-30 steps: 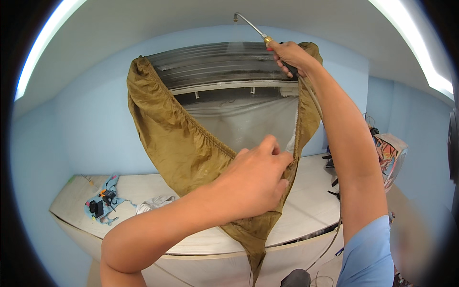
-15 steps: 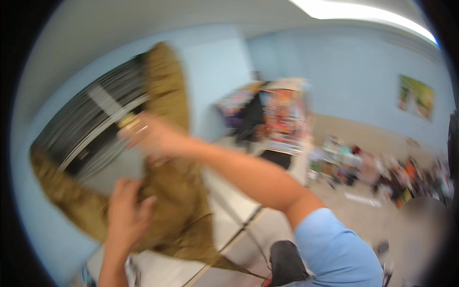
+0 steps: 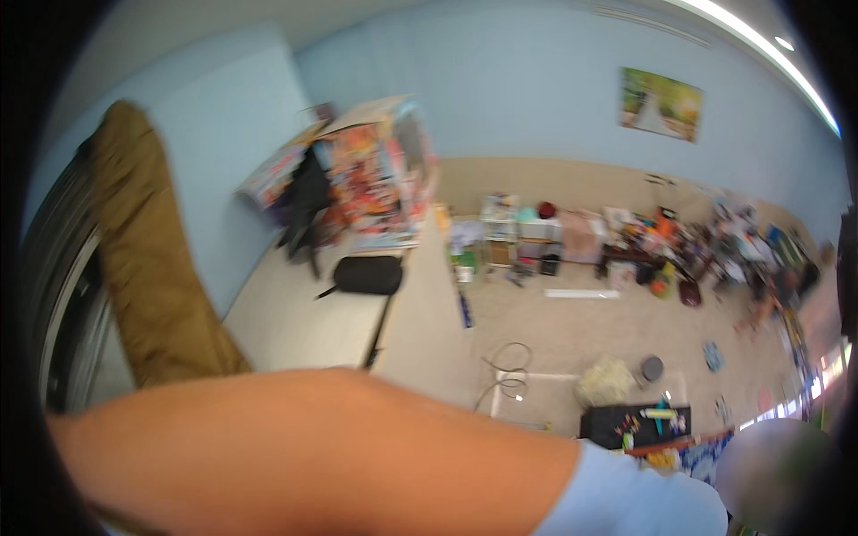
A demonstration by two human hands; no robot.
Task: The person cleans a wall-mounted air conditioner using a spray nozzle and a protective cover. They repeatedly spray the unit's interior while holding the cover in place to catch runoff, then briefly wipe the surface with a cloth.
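A brown cloth cover [image 3: 152, 232] hangs at the left side of the view. It wraps the edge of a dark unit on the wall with a pale bar [image 3: 67, 295], which looks like an opened air conditioner. My bare right arm [image 3: 340, 456] stretches across the lower part of the view toward the left rim, below the cover. Its hand lies beyond the dark rim, so whatever it touches or holds is hidden. My left hand is out of sight.
Beside the cover, a white surface [image 3: 295, 308] carries a black pouch [image 3: 368, 275] and a printed cardboard box [image 3: 362, 183]. Far below, the floor [image 3: 536, 330] holds a looped hose, a black mat [image 3: 617, 429] with small items, and a cluttered pile [image 3: 688, 241] along the wall.
My view has swung right, so the cover and wall unit sit farther left. Both hands, seen earlier at the unit, have left the picture; the right held something small and yellow.
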